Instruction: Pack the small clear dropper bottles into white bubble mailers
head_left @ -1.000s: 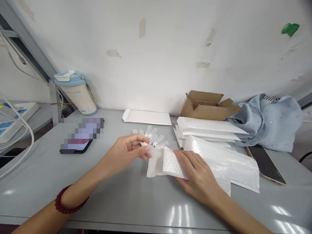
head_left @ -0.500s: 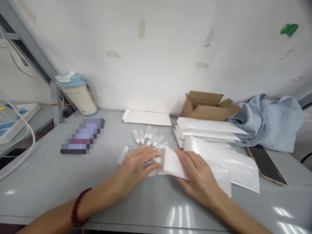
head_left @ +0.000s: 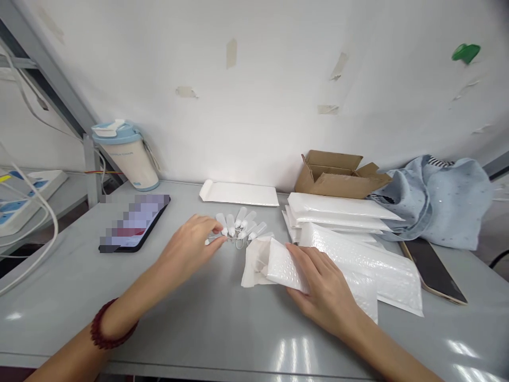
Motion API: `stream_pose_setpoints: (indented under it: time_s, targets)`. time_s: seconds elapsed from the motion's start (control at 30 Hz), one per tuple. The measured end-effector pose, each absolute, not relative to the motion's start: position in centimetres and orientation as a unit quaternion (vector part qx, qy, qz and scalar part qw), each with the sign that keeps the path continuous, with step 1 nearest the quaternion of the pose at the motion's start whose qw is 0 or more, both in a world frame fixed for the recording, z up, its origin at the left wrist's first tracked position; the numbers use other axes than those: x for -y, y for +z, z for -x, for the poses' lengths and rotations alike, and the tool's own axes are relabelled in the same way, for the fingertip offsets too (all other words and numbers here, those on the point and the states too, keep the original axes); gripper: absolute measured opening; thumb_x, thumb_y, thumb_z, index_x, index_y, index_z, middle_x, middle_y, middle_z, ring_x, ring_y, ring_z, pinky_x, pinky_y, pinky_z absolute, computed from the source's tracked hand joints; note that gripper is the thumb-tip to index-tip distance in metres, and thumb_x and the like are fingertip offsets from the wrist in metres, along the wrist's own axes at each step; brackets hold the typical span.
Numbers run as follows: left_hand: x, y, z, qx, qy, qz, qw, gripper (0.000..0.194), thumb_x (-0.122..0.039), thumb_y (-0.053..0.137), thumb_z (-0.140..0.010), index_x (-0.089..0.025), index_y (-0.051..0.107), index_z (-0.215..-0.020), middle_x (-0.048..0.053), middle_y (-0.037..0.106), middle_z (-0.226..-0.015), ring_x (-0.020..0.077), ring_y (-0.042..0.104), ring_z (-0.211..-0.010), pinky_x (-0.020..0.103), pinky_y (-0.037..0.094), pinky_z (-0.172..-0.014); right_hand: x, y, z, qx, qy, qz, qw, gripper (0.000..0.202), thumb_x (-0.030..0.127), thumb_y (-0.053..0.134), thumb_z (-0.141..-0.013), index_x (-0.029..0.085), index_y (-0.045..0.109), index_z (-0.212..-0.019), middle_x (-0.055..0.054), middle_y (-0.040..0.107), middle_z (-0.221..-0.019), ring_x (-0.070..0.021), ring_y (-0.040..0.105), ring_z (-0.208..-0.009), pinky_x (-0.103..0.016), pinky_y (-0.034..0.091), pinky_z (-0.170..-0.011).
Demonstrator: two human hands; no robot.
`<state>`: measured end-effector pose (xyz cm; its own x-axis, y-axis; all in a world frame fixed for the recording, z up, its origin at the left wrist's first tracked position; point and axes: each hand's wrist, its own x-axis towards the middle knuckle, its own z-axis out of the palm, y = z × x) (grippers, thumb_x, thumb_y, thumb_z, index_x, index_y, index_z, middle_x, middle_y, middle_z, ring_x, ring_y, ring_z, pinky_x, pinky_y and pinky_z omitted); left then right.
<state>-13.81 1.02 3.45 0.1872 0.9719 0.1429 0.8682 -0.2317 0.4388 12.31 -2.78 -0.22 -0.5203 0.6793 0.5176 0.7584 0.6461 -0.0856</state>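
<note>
On the table (head_left: 199,318) —
Left hand (head_left: 186,249): pinched a small white tube (head_left: 222,227) from the cluster.
Right hand (head_left: 322,286): lay flat, pinning the bubble mailer (head_left: 286,262) with its mouth open.

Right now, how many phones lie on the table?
2. One phone lies at left, beyond the left hand; a dark phone lies at right, partly under the bubble mailers. Others may be hidden.
</note>
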Motion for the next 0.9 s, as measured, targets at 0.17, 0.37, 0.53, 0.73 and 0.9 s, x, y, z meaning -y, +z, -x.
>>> stream_pose_setpoints:
  time_s: [0.17,0.37,0.53,0.73,0.9]
  targets:
    - [-1.6,2.6,15.6,-0.673,0.063,-0.728,0.115,0.023,-0.033,0.047,-0.078,-0.017,0.06,-0.087,0.01,0.066,-0.082,0.0266,0.06,-0.077,0.031,0.041,-0.059,2.7,-0.3,-12.3,0.87,-0.07,0.414,0.258,0.057,0.013,0.048,-0.073,0.012,0.036,-0.129,-0.015,0.061,-0.104,-0.0277,0.057,-0.092,-0.043,0.051,-0.072]
    - [-2.2,2.7,16.1,-0.664,0.123,-0.709,0.205,0.02,-0.028,0.05,-0.072,-0.019,0.057,-0.087,0.004,0.063,-0.075,0.0209,0.061,-0.066,0.028,0.043,-0.054,2.7,-0.2,-12.4,0.868,-0.076,0.416,0.261,0.055,0.015,0.048,-0.076,0.014,0.037,-0.129,-0.014,0.061,-0.105,-0.0277,0.057,-0.092,-0.043,0.051,-0.073]
    - [-1.3,5.6,15.3,-0.558,0.312,-0.642,0.423,0.029,-0.038,0.064,-0.071,-0.021,0.06,-0.095,0.003,0.069,-0.09,0.0169,0.064,-0.069,0.03,0.053,-0.066,2.6,-0.3,-12.3,0.869,-0.076,0.418,0.254,0.056,0.014,0.048,-0.074,0.013,0.036,-0.128,-0.014,0.061,-0.104,-0.0278,0.057,-0.092,-0.043,0.051,-0.072]
    - [-0.4,5.2,14.4,-0.478,0.275,-0.634,0.542,0.017,-0.033,0.071,-0.069,-0.019,0.066,-0.079,0.003,0.07,-0.078,0.0178,0.065,-0.072,0.03,0.055,-0.066,2.6,-0.5,-12.3,0.867,-0.077,0.423,0.254,0.056,0.014,0.048,-0.074,0.012,0.037,-0.128,-0.015,0.06,-0.105,-0.0279,0.057,-0.092,-0.044,0.051,-0.073]
    - [0.0,4.3,13.4,-0.475,0.275,-0.649,0.527,0.014,-0.031,0.067,-0.073,-0.019,0.068,-0.079,0.003,0.072,-0.083,0.0199,0.067,-0.079,0.032,0.056,-0.071,2.6,-0.6,-12.3,0.866,-0.074,0.424,0.256,0.051,0.018,0.049,-0.078,0.013,0.038,-0.128,-0.014,0.061,-0.105,-0.0278,0.057,-0.092,-0.044,0.051,-0.073]
